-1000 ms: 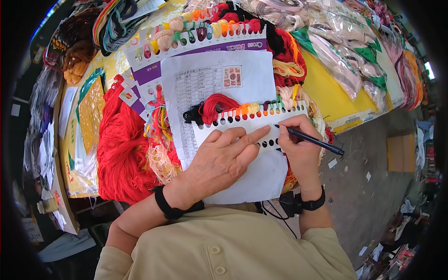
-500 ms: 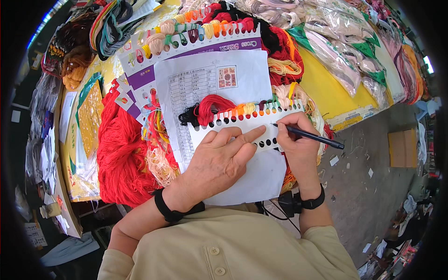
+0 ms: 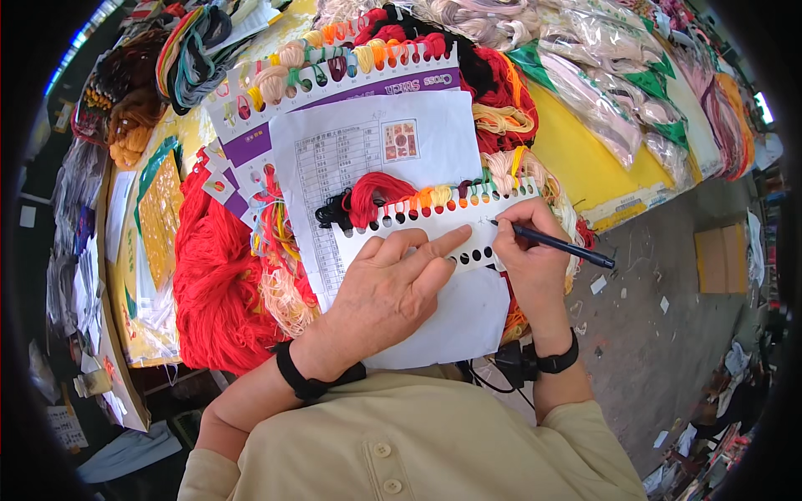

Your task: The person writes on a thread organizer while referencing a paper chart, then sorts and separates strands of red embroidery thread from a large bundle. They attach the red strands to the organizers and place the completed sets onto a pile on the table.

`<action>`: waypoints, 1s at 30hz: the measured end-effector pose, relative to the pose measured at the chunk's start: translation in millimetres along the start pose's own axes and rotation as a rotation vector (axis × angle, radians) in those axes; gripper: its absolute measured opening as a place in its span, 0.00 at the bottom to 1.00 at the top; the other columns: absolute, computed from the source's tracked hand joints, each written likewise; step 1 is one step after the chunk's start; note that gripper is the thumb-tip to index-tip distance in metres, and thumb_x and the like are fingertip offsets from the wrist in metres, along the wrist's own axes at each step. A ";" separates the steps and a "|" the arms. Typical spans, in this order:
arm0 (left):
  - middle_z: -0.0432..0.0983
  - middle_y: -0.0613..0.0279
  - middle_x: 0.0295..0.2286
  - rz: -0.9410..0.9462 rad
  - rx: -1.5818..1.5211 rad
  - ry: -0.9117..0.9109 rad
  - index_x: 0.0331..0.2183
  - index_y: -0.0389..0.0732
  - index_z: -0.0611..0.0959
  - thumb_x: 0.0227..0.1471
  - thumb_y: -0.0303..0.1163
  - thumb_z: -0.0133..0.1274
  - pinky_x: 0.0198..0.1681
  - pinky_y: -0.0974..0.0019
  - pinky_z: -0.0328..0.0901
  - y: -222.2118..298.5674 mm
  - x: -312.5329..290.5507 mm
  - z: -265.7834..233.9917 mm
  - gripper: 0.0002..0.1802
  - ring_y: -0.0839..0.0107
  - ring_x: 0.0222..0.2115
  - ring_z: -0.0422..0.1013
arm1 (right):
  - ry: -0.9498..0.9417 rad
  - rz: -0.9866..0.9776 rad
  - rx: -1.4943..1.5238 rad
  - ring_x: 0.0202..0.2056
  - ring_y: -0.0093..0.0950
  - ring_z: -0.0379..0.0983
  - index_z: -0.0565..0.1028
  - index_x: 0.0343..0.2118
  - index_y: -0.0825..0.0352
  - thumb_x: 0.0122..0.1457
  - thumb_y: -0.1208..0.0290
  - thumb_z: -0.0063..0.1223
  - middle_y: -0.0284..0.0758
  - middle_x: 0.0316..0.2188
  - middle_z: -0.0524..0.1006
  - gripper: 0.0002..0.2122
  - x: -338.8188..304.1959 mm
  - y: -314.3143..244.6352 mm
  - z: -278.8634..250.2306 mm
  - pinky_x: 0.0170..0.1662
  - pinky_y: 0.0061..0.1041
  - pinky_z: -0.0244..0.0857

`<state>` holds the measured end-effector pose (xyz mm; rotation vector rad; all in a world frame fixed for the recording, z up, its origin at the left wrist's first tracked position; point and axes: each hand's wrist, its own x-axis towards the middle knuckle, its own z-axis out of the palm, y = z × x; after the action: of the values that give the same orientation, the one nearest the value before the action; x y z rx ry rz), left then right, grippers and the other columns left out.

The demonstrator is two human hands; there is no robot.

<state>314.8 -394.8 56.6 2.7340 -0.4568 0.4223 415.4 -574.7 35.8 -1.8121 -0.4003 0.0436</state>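
Observation:
My right hand (image 3: pixel 535 250) grips a dark pen (image 3: pixel 568 245), its tip touching a white punched thread card (image 3: pixel 455 231). Small pen marks show beside the tip. Looped through holes along the card's upper edge are skeins in black, red (image 3: pixel 378 197), orange, yellow, green and pale peach. My left hand (image 3: pixel 397 288) lies flat over the card's lower left part, index finger stretched out and the others partly bent. Beneath the card is a white sheet (image 3: pixel 338 125) with a printed table and a small colour picture.
Purple and white thread cards (image 3: pixel 251 138) lie behind the sheet. A heap of red thread (image 3: pixel 219 284) is at the left. Plastic-bagged pale skeins (image 3: pixel 589 108) cover the far right of the yellow table (image 3: pixel 576 188). A cardboard box (image 3: pixel 721 259) stands on the floor at right.
More pen marks show on the card beside the pen tip. The left hand keeps its place on the card, and the whole view has shifted slightly.

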 end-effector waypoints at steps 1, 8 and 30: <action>0.70 0.73 0.56 -0.001 0.004 -0.001 0.36 0.45 0.76 0.33 0.21 0.57 0.41 0.61 0.64 0.2 0.1 -0.3 0.21 0.65 0.41 0.69 | -0.011 0.005 0.006 0.20 0.11 0.59 0.73 0.29 0.67 0.53 0.82 0.57 0.24 0.20 0.69 0.04 -0.1 0.6 -0.2 0.23 0.14 0.53; 0.70 0.73 0.55 0.004 0.000 -0.003 0.36 0.45 0.76 0.34 0.21 0.57 0.41 0.61 0.65 -0.6 0.7 -0.8 0.21 0.65 0.41 0.69 | 0.017 -0.018 0.049 0.22 0.11 0.59 0.72 0.29 0.67 0.53 0.82 0.55 0.23 0.21 0.68 0.04 1.6 4.7 1.8 0.25 0.14 0.53; 0.80 0.74 0.42 0.114 -0.039 0.321 0.34 0.46 0.84 0.38 0.26 0.65 0.38 0.69 0.68 -12.9 -18.0 9.2 0.15 0.73 0.38 0.73 | -0.107 -0.117 -0.108 0.21 0.14 0.64 0.75 0.29 0.67 0.50 0.82 0.60 0.29 0.24 0.74 0.06 -22.6 -24.8 12.9 0.23 0.14 0.57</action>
<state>305.3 -382.0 38.6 2.5447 -0.5269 0.8554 385.0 -563.9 51.5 -1.8946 -0.5938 0.0382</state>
